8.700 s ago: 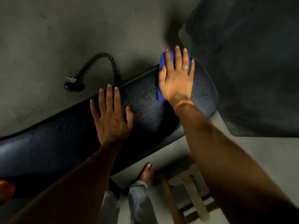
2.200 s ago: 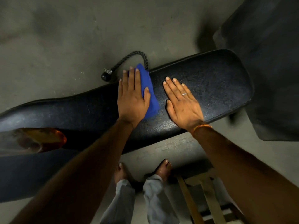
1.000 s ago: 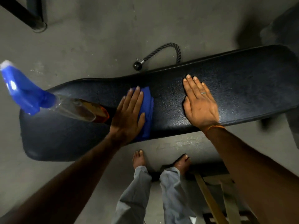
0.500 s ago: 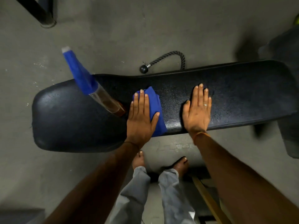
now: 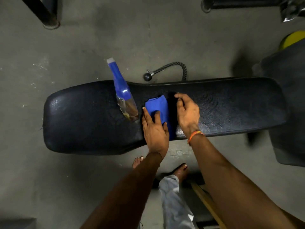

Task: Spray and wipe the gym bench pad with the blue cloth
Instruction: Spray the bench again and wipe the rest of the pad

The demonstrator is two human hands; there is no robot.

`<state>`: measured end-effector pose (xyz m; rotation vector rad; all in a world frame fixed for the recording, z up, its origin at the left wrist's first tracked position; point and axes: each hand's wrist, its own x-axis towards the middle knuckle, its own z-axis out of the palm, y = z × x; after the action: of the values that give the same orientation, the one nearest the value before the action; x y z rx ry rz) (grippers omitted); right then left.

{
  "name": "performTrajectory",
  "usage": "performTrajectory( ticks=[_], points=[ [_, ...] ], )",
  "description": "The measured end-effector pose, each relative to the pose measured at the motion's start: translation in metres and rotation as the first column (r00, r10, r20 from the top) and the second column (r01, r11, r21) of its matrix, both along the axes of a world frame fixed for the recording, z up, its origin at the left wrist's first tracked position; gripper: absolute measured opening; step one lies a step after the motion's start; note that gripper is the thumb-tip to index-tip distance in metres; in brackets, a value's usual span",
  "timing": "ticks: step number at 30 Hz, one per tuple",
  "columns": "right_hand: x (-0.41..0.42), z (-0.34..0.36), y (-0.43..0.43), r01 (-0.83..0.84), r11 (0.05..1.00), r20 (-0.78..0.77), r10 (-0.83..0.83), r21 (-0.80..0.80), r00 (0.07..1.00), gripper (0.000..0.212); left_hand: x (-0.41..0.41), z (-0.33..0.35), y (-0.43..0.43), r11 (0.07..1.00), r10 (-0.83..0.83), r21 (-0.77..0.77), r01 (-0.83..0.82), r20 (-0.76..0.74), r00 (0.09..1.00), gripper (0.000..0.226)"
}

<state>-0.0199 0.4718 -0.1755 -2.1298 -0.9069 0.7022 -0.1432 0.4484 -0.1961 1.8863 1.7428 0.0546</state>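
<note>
A long black gym bench pad [image 5: 231, 109] runs left to right below me. A folded blue cloth [image 5: 158, 104] lies on its middle, near the front edge. My left hand [image 5: 155, 129] presses on the cloth's near part, fingers curled into the fabric. My right hand [image 5: 187, 111] hovers just right of the cloth with fingers bent, its fingertips by the cloth's far right edge; whether it touches the cloth I cannot tell. A spray bottle [image 5: 123, 93] with a blue top and clear body stands on the pad left of the cloth.
A black rope handle with a ball end [image 5: 166, 70] lies on the concrete floor behind the bench. A dark post [image 5: 44, 12] stands far left, a yellow object [image 5: 292, 40] and a dark mat far right. My bare feet [image 5: 181, 171] and a wooden frame are below the bench.
My right hand lifted off the pad and moved left toward the cloth, fingers curling. My left hand slid back on the cloth and bunched it. The view shifted, so the whole bench shows.
</note>
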Motion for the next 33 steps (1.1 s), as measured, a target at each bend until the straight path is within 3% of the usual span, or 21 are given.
performTrajectory(
  ticks=[7,10,15,21,27,33],
  points=[
    [-0.009,0.001,0.008,-0.027,0.993,-0.007,0.026,-0.119,1.0,0.029,-0.034,0.003,-0.006,0.994,0.085,-0.078,-0.074,0.141,0.986,0.063],
    [-0.017,0.002,0.003,-0.062,0.982,0.008,0.064,-0.181,0.998,0.029,-0.069,0.003,-0.021,0.995,0.019,-0.098,0.005,0.234,0.972,0.057],
    [-0.037,-0.006,-0.003,-0.151,0.955,0.045,0.168,-0.255,0.985,0.028,-0.134,0.002,-0.041,1.0,-0.029,0.003,0.029,0.215,0.976,0.038],
    [-0.061,-0.015,-0.006,-0.189,0.962,0.09,0.21,-0.2,0.974,0.034,-0.186,0.009,-0.016,0.987,0.142,0.054,-0.153,0.178,0.974,0.032],
    [-0.089,-0.001,-0.002,-0.296,0.941,-0.035,0.294,-0.166,0.955,0.059,-0.192,0.016,0.034,0.918,0.386,0.009,-0.396,0.203,0.9,0.036],
    [-0.122,0.028,0.004,-0.294,0.955,-0.19,0.293,0.023,0.937,0.088,-0.195,0.033,0.044,0.943,0.331,-0.088,-0.32,0.163,0.929,0.058]
  ],
)
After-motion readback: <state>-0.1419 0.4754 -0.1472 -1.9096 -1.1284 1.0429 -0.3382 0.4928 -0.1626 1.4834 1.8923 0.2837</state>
